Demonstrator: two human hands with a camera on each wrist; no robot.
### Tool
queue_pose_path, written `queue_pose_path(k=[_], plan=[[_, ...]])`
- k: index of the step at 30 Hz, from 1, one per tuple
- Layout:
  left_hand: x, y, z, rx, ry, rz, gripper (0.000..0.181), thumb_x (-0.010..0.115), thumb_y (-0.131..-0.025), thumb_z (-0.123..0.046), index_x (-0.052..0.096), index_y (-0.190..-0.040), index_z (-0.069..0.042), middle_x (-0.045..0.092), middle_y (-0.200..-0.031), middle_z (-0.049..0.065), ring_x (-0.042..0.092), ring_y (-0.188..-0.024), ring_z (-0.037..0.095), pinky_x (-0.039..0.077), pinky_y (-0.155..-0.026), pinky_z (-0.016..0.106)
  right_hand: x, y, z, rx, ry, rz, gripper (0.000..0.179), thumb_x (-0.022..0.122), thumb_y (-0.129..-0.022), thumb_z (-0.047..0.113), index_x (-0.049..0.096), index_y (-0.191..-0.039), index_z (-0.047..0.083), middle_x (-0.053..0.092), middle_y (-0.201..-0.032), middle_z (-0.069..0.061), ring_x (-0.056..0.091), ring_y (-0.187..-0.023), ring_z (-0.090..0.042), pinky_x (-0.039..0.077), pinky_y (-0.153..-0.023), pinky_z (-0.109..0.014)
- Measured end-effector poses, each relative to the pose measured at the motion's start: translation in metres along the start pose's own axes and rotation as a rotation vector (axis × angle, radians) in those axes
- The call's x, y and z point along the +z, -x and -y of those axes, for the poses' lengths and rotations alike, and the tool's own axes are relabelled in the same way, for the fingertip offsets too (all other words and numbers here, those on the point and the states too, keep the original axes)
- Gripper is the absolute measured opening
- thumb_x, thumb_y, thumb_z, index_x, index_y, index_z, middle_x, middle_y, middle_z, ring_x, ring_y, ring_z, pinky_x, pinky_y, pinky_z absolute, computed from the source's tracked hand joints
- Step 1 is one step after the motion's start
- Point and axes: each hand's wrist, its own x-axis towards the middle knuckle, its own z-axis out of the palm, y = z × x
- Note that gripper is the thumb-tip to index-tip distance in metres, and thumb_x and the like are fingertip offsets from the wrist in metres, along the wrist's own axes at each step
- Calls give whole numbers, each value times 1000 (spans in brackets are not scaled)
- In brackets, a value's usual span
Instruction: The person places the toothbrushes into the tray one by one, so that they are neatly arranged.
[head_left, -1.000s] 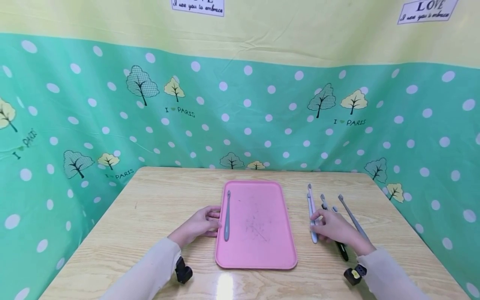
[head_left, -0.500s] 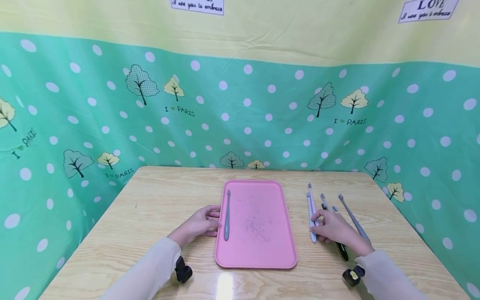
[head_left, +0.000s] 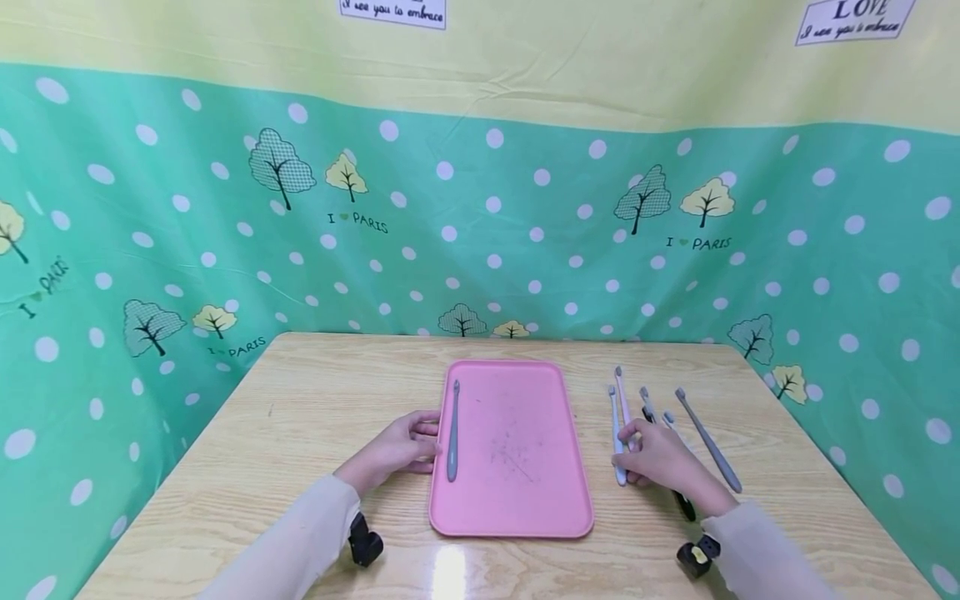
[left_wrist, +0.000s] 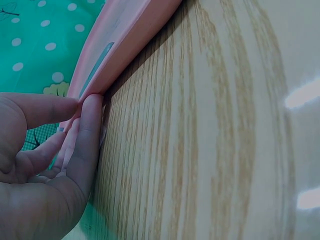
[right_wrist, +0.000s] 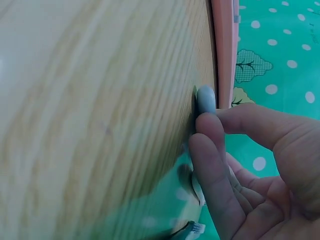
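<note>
On the pink tray (head_left: 513, 504), a grey toothbrush (head_left: 453, 442) lies along the left side. My left hand (head_left: 396, 452) holds the tray's left rim, thumb and fingers meeting at the edge in the left wrist view. To the right of the tray, my right hand (head_left: 667, 462) pinches a light blue toothbrush (head_left: 620, 473) by its handle; the handle's rounded end (right_wrist: 206, 100) shows between thumb and fingers in the right wrist view. A pale lilac toothbrush (head_left: 622, 392) lies just beside it, partly covered by the hand.
Right of the hand lies another grey toothbrush (head_left: 708, 442). A black-handled toothbrush (head_left: 685, 507) and one more brush (head_left: 671, 422) run partly under the right hand. All rest on the wooden table (head_left: 345, 375), with a green dotted cloth (head_left: 495, 208) behind.
My right hand has shifted slightly left, swinging the light blue toothbrush a little away from the lilac one. The left hand, tray and grey toothbrush on it have stayed put.
</note>
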Motion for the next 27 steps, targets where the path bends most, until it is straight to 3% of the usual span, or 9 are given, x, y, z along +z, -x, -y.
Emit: queue_pose_path(k=[10, 27], plan=[[0, 2, -1, -5, -15, -9, 68, 67, -87, 3, 39, -150, 0, 50, -123, 20, 61, -98, 27, 63, -79, 41, 5, -1, 5, -25, 19, -29, 46, 77, -83, 7, 56, -121, -7, 59, -73, -6, 61, -59, -16, 58, -50, -29], [1, 0, 0, -15, -23, -8, 67, 66, -88, 2, 40, -150, -1, 50, -123, 20, 62, -98, 27, 63, -79, 40, 7, -2, 4, -35, 5, -11, 49, 77, -84, 7, 54, -124, -10, 61, -69, -5, 62, -56, -17, 58, -50, -29]])
